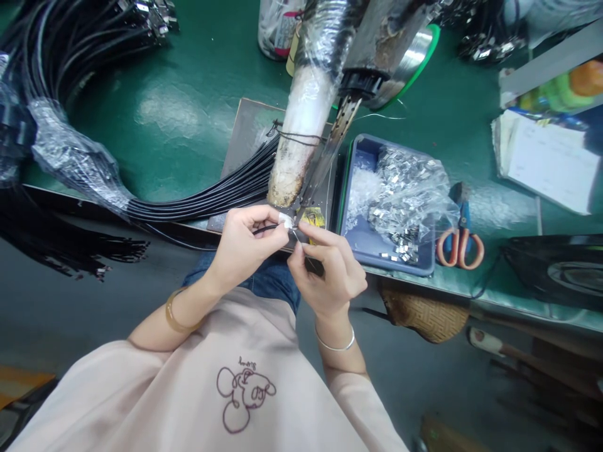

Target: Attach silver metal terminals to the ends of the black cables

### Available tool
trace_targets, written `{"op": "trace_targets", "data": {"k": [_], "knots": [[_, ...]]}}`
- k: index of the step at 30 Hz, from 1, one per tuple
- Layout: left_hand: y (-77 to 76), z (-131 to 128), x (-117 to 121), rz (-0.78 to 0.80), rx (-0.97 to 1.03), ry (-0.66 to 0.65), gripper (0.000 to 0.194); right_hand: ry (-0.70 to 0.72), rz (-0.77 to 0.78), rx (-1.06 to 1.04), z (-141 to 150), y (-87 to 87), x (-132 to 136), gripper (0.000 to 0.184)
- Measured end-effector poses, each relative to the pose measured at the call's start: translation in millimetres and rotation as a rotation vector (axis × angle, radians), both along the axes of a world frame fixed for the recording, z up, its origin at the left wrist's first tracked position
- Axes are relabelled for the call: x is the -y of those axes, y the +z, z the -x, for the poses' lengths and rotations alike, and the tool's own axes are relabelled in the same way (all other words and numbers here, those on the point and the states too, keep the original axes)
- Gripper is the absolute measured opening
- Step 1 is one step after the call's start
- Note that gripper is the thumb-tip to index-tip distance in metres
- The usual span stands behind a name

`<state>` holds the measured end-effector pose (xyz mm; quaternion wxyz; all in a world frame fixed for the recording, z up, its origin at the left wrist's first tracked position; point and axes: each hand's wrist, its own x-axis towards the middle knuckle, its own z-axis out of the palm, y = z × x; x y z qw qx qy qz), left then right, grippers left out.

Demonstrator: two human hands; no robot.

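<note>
My left hand [247,248] pinches a black cable [266,230] close to its end, just past the table's front edge. Something white, like tape, covers a fingertip of that hand. Fingers closed, my right hand [332,267] holds a thin silvery wire [296,236] against the cable's end. Both sets of fingertips nearly meet under a soldering iron [347,119] that slants down from above. The exact contact between tip, wire and cable is too small to make out. A bundle of black cables [202,199] lies left of the hands.
A blue tray [426,267] at right holds bagged small metal parts [409,188]. Beside it lie orange-handled scissors [459,246]. Behind the iron stands a green-rimmed wire spool [417,59]. A plastic-wrapped tube [301,119] hangs over the work. More cables [51,56] fill the left.
</note>
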<state>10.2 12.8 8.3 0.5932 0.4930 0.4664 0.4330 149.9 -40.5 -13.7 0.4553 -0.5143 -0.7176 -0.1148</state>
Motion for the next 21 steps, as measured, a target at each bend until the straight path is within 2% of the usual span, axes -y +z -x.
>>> {"op": "trace_targets", "data": {"k": [11, 16, 21], "knots": [[1.0, -2.3, 0.8, -0.062, -0.022, 0.004, 0.006, -0.012, 0.038, -0.113, 0.2, -3.8, 1.7, 0.023], [3.5, -3.1, 1.0, -0.119, -0.018, 0.011, 0.008, -0.031, 0.031, -0.108, 2.0, -0.5, 1.3, 0.021], [3.6, -1.7, -0.7, -0.105, -0.003, -0.003, 0.008, -0.02, 0.03, -0.104, 3.5, 1.7, 1.2, 0.021]]}}
